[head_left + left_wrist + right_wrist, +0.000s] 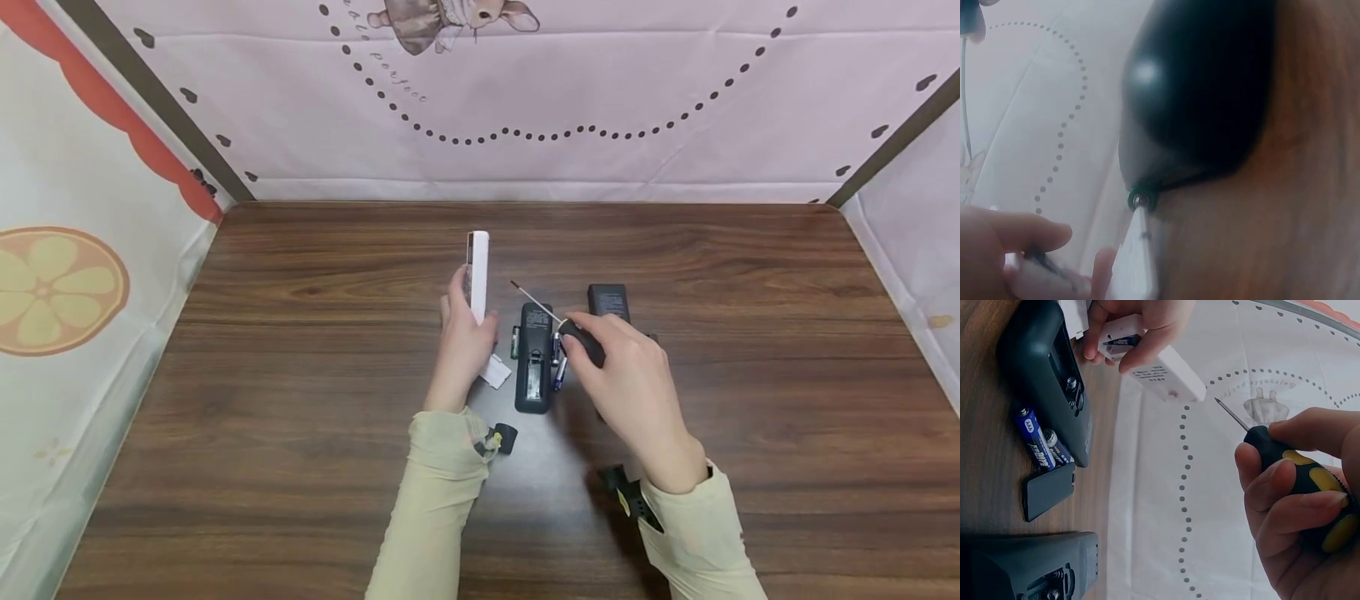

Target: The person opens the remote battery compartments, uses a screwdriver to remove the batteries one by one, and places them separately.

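My left hand [459, 358] holds a white remote control [480, 275] upright on its edge above the table. In the right wrist view its back shows printed text and a battery compartment with a dark battery [1121, 344] inside. My right hand [636, 387] grips a screwdriver [1310, 475] by its black and yellow handle. The screwdriver's tip points up and left toward the white remote, apart from it. Between the hands lies a black remote control [534, 325], back up, its battery compartment uncovered.
Beside the black remote lie blue batteries [1034, 439], a green battery [515, 342] and a black battery cover [1049, 490]. A white cover [496, 372] is near my left wrist. Another dark remote [607, 301] lies partly behind my right hand. Printed cloth [525, 167] borders the wooden table.
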A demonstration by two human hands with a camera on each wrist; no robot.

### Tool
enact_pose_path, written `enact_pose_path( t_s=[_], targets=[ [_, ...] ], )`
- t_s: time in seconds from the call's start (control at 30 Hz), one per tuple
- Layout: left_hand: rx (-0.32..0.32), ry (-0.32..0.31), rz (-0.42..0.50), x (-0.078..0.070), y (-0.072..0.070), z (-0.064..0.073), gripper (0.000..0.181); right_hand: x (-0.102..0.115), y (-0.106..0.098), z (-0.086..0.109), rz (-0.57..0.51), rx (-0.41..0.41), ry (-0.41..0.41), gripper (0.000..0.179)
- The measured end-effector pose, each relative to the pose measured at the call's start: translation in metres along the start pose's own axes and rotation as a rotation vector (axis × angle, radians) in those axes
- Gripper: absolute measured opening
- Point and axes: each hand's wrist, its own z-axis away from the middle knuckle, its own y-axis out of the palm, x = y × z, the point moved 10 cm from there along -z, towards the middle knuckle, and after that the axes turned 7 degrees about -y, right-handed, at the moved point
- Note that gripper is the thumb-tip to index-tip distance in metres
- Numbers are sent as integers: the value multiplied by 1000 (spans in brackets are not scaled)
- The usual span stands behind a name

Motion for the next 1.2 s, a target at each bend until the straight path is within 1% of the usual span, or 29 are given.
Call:
enact_pose_path(
  t_s=[0.1, 0.23, 0.4, 0.53, 0.6, 0.7, 0.8, 0.83, 0.9, 1.07, 1.2],
  targets=[
    [-13, 24, -19, -2, 0, 1, 78, 0, 1, 0, -2, 5, -3, 26],
    [-4, 38, -17, -3, 0, 1, 78, 0, 2, 0, -2, 8, -9, 26],
    [23, 40, -45, -5, -2, 4, 76, 3, 4, 2, 3, 10, -4, 26],
    [42, 22, -49, -3, -3, 5, 74, 4, 6, 4, 3, 22, 13, 27],
    [52, 5, -27, 0, -3, 6, 73, 4, 7, 6, 1, 25, 24, 27],
    [80, -35, 61, 5, -2, 6, 70, 4, 7, 8, 0, 23, 39, 27],
    [95, -68, 155, 7, -3, 6, 68, 2, 4, 8, -5, 12, 40, 27],
    [92, -75, 176, 8, -4, 6, 68, 1, 2, 8, -6, 10, 37, 27],
    [73, -76, 178, 8, -9, 6, 67, -1, 0, 7, -5, 8, 35, 27],
    [-12, -51, 91, 7, -29, 5, 63, -14, -10, 8, 12, -2, 71, 27],
    [-43, -53, 57, 8, -41, 6, 58, -22, -18, 10, 6, -23, 99, 25]
  ],
)
